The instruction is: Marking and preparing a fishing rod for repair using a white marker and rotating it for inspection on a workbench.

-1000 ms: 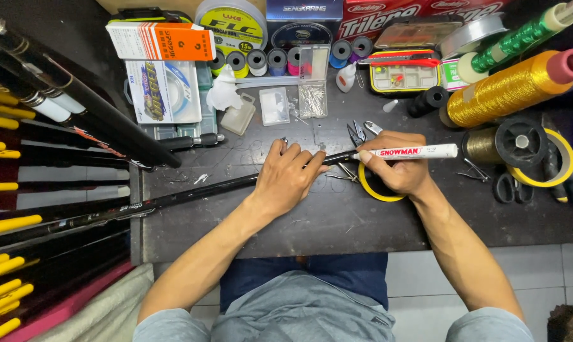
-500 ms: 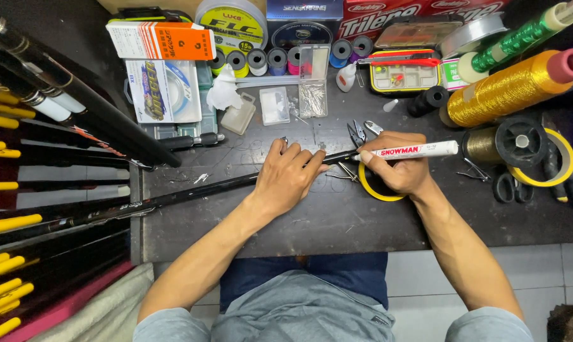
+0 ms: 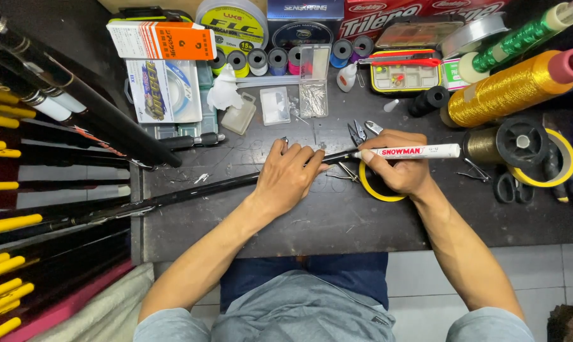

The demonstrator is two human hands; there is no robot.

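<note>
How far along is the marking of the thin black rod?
Done: no finished mark is visible. In hand: the left hand pins the thin black rod to the dark table; the right hand holds a white marker pen with its tip at the rod. Left: cannot tell.

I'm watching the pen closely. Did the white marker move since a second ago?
No. The white marker in the right hand sits where it did, its tip at the black rod, just above the yellow tape ring.
</note>
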